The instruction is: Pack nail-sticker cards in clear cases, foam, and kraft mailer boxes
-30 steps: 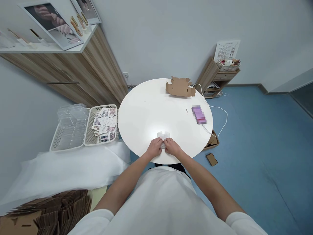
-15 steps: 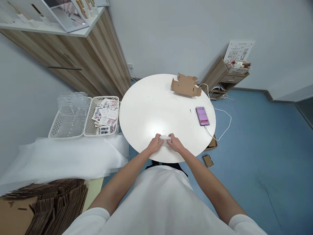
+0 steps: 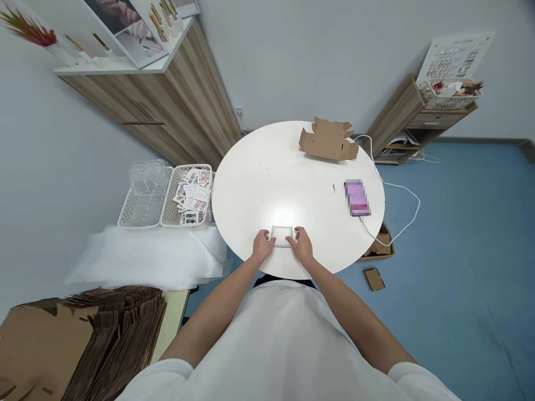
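A small white folded packet [image 3: 281, 235] lies near the front edge of the round white table [image 3: 271, 178]. My left hand [image 3: 262, 245] grips its left side and my right hand [image 3: 302, 245] grips its right side, fingers curled onto its edges. The packet looks flat and roughly square between the two hands.
An open brown cardboard box [image 3: 329, 140] sits at the table's far side and a phone [image 3: 357, 197] with a white cable at the right. Two white baskets [image 3: 167, 195] of clear cases and printed cards stand on the left, above white foam sheet [image 3: 146, 259]. Flat cardboard blanks [image 3: 83, 340] are stacked at lower left.
The packet went from a loose wrap under my fingers to a flat square held at both sides. My hands moved slightly apart. The view shifted a little.
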